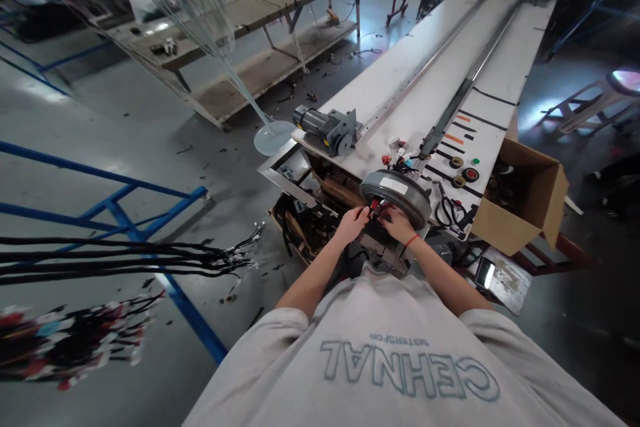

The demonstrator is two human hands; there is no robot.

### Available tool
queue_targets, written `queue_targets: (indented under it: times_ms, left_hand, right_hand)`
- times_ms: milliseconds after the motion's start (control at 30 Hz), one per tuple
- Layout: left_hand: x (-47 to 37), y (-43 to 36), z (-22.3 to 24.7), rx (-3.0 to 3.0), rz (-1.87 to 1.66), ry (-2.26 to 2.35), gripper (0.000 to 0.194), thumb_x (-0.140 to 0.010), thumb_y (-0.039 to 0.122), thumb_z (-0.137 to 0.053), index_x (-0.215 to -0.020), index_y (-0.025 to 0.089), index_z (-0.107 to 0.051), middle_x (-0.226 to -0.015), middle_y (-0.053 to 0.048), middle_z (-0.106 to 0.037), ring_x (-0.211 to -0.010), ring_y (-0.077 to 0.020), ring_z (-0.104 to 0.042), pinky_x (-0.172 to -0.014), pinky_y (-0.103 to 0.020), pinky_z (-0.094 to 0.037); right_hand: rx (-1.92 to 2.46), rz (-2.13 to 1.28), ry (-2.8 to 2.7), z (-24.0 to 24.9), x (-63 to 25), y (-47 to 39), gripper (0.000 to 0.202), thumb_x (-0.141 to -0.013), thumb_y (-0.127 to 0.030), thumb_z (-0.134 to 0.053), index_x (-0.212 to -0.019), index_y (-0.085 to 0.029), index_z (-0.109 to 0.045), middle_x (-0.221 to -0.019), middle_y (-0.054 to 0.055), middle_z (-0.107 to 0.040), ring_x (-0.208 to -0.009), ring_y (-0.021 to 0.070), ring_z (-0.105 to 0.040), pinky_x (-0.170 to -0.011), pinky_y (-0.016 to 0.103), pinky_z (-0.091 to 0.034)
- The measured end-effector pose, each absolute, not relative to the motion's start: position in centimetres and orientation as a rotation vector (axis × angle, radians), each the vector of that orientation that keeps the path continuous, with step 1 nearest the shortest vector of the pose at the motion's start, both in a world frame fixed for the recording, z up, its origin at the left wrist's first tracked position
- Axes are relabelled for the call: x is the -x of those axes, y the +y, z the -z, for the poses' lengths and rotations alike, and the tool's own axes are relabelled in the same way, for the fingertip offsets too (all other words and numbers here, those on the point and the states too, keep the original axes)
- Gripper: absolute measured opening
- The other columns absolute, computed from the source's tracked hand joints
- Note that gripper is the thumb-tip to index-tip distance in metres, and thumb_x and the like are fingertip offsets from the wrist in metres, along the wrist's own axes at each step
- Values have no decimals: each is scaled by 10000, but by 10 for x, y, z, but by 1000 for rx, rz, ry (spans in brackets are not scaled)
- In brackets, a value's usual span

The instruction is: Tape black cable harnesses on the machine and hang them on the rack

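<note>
My left hand [354, 222] is closed in a pinch at the front of a thick dark grey ring-shaped piece [417, 197] with a white label. Close by its fingertips is a small red part [375, 203], too small to name. My right hand [397, 221] reaches in under the ring's lower edge, fingers curled; what they grip is hidden. Just behind the ring lies a tangle of wires with small connectors [399, 159]. Right of it, round buttons [470, 175] and black and orange strips [454, 139] lie on the white bench top [385, 97].
A geared motor [325, 128] sits at the bench's left corner. An open cardboard box [523, 207] stands at right. Bundled black cables [110, 259] hang over a blue metal frame [125, 213] at left. A fan [273, 137] and a stool [595, 103] are nearby.
</note>
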State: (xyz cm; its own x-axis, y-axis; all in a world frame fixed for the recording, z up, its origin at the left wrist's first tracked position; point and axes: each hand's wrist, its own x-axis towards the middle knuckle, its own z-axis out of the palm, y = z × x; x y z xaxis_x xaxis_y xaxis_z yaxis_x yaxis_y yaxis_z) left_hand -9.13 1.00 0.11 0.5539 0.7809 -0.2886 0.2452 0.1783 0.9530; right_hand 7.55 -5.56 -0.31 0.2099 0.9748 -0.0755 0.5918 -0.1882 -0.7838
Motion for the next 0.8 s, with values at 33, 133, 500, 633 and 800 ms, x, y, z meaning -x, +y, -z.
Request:
queue_targets:
  times_ms: [33, 133, 500, 633, 800]
  left_hand:
    - [94, 8, -1, -1384, -472, 967, 573, -833, 679, -470, -826, 124, -614, -598, 16, -498, -495, -74, -407, -461, -198, -297]
    - [103, 1, -1, -1377, -467, 952, 589, -823, 699, -477, -832, 125, -612, -612, 14, -505, -488, -76, -415, -457, -203, -304]
    - [107, -10, 5, -1634, -455, 902, 450, -883, 561, -462, -705, 168, -591, -577, -5, -550, -572, -137, -497, -538, -238, -369]
    - [101, -11, 9, -1645, -418, 881, 389, -909, 471, -434, -749, 165, -615, -576, -5, -560, -579, -148, -517, -551, -238, -381]
    - [99, -20, 3, -1686, -495, 852, 372, -922, 420, -441, -767, 151, -646, -640, -31, -629, -614, -157, -553, -609, -248, -412]
  right_hand:
    - [1812, -747, -1418, 4, -75, -59, 89, -765, -183, -609, -696, -215, -563, -964, 97, -675, -1012, 249, -599, -920, 383, -458]
    - [1725, -695, -1255, 7, -72, -70, 77, -803, -268, -562, -747, -220, -542, -885, 79, -663, -886, 232, -623, -838, 374, -489]
    - [1551, -717, -1330, -29, -56, -59, 117, -878, -272, -510, -988, -234, -498, -937, 66, -678, -793, 195, -673, -791, 355, -526]
    - [1530, -732, -1693, -33, -58, -42, 250, -863, -218, -495, -1104, -205, -561, -1204, 117, -635, -1069, 220, -618, -979, 415, -468]
    - [1606, -581, -1858, -26, -72, -44, 244, -931, -324, -458, -792, -234, -638, -935, 94, -678, -1083, 238, -571, -1042, 415, -392]
